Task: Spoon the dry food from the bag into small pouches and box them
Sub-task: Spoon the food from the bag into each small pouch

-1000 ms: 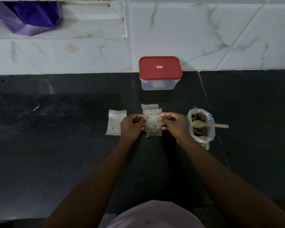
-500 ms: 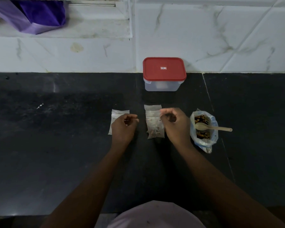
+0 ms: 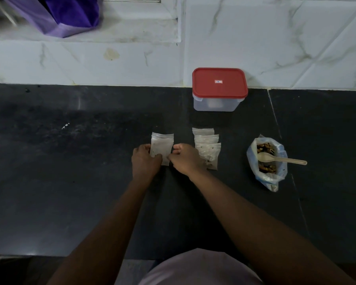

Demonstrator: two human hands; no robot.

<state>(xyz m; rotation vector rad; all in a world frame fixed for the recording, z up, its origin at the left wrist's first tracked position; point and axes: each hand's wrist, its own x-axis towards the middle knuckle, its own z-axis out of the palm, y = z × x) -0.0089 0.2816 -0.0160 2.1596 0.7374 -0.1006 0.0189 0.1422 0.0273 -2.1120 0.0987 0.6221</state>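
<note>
Head view, clear speckled pouch, flat, hands pinching edges

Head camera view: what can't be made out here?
All in the head view.
Pouch: left hand and right hand grip its sides and hide its lower corners; contents unclear.
Red-lidded box: cloudy wall blurs the inside; lid label too small to read.
Purple bag: cut off by the top edge.
Pouch stack: right hand covers its near-left corner.

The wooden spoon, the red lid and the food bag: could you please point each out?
wooden spoon (image 3: 284, 159), head view, on its handle.
red lid (image 3: 220, 84), head view, its top centre.
food bag (image 3: 251, 161), head view, its left wall.
</note>
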